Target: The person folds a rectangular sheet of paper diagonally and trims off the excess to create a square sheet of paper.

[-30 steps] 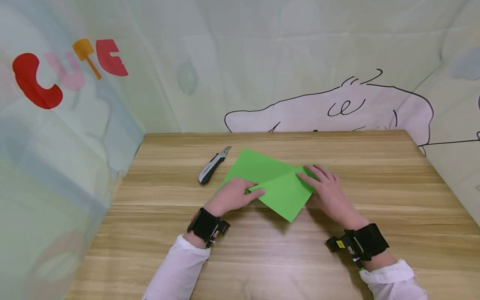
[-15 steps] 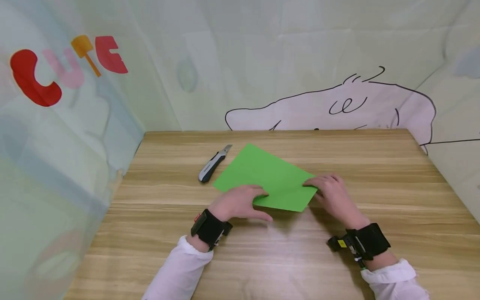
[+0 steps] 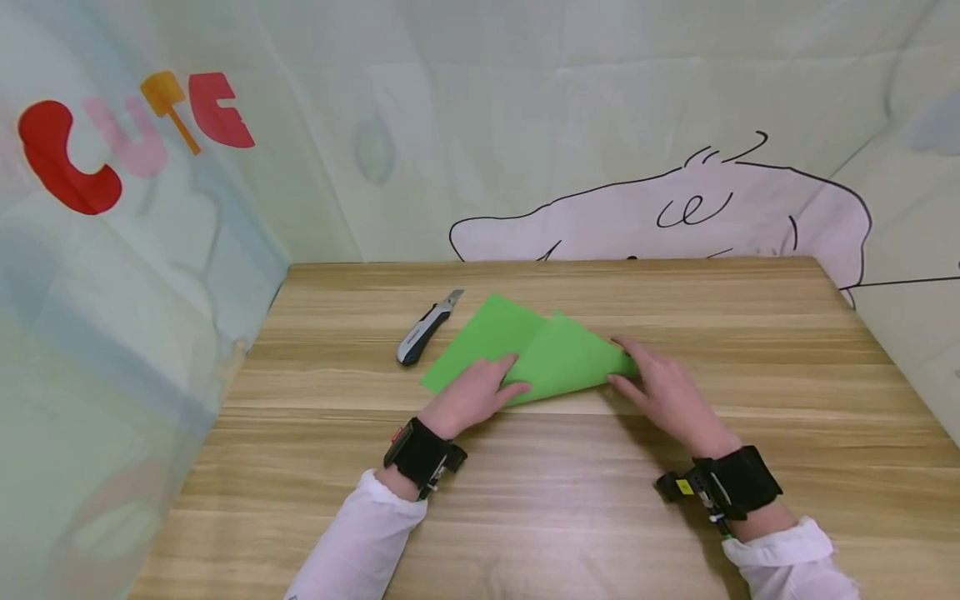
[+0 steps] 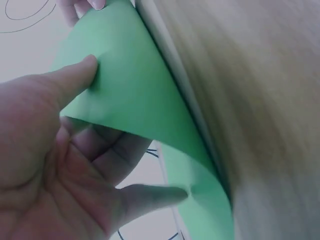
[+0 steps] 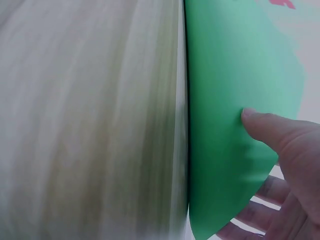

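A sheet of green paper [image 3: 570,358] lies on the wooden table, its near part curled up and over toward the back in a slanting flap. At its left, my left hand [image 3: 471,392] holds the flap's edge, thumb on the outer face; in the left wrist view one finger [image 4: 155,196] presses the layer below. My right hand [image 3: 667,392] grips the paper's right end. In the right wrist view its thumb [image 5: 270,127] rests on the curved outer face, the other fingers partly hidden behind the edge.
A grey and black utility knife [image 3: 427,329], blade out, lies left of the paper. The wooden table [image 3: 570,508] ends at a printed cloth backdrop [image 3: 450,133] behind and at the left. Black straps with small cameras sit on both wrists.
The near edge of the paper, flatter half a second ago, is now turned up and back into a flap. My left thumb has come off the table side onto the paper; the right hand has opened wider.
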